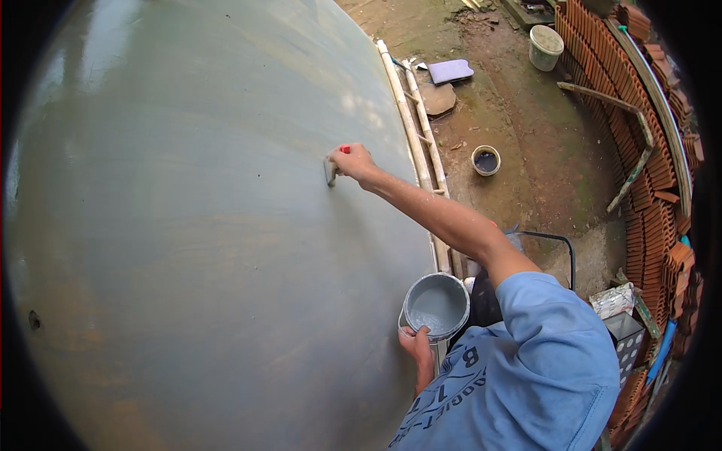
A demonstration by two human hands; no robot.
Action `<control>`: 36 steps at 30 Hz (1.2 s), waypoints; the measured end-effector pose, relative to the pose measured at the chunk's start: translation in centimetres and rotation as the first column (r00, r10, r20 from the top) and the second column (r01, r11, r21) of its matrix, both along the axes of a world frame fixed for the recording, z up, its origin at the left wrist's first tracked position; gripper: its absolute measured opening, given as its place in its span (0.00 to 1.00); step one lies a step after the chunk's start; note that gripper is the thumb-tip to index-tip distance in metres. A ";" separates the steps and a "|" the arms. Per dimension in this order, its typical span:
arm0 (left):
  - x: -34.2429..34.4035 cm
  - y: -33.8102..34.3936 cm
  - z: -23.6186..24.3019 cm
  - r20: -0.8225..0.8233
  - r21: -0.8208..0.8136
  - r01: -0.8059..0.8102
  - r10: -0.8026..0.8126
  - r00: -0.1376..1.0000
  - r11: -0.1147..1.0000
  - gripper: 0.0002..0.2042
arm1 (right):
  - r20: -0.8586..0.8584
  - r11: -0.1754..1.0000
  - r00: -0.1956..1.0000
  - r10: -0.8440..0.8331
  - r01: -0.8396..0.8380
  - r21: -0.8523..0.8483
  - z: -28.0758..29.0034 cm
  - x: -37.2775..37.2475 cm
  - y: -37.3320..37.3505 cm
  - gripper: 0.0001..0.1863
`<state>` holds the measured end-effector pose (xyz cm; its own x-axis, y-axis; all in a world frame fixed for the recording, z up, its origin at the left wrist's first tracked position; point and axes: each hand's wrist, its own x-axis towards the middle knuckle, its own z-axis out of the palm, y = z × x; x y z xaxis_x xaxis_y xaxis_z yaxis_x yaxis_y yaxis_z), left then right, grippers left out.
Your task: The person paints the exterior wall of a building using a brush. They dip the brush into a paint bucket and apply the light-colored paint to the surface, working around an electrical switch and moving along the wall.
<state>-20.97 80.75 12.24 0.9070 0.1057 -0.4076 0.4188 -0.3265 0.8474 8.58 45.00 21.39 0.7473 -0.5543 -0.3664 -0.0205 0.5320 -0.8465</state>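
Note:
My right hand (356,162) grips a paintbrush (330,173) by its red handle, with the arm stretched out over a large grey wall (226,188). The brush head is at the wall's surface; whether the bristles press on it I cannot tell. Close to my body, my left hand (418,344) is closed on the rim of a round bucket (430,288). Inside this bucket are grey walls and some pale grey liquid at the bottom. Part of the wall looks wet and shiny, with brownish patches lower down.
A bamboo ladder (411,124) runs along the wall's edge. On the ground below are a small tub (486,171) of dark liquid, a pale lilac object (450,71) and a white bucket (546,41). Stacked orange roof tiles (594,68) line the right side.

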 end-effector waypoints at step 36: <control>-0.7 -0.8 2.9 -0.031 -0.153 -0.152 0.149 0.988 0.977 0.21 | -0.096 0.999 0.994 0.048 -0.048 0.002 -11.0 -1.8 -4.2 0.08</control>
